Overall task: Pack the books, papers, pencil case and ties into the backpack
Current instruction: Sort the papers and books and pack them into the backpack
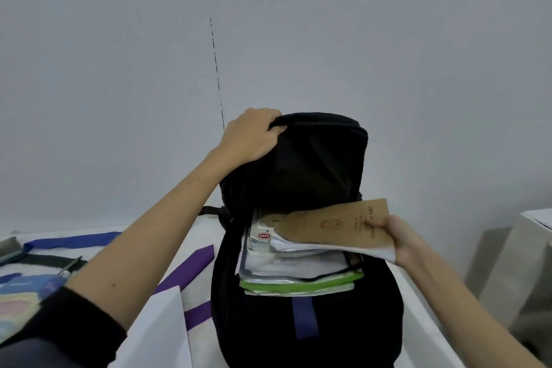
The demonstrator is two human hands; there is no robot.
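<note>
Black backpack (304, 323) gapes, brown book (337, 224) seemingly half inside

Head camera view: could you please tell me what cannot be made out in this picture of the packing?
- Backpack interior below the book stack: hidden by the stack and the dark fabric.
- Brown booklet print: too small and blurred; the right hand covers one end.
- Purple tie: partly hidden by the left hand's forearm and the white paper.
- Colourful item at the lower left edge: blurred and cut off.

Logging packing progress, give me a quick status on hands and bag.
Left hand gripping black fabric backpack flap open. Right hand sliding brown-covered booklet into it. Purple tie and blue tie unpacked on table.
</note>
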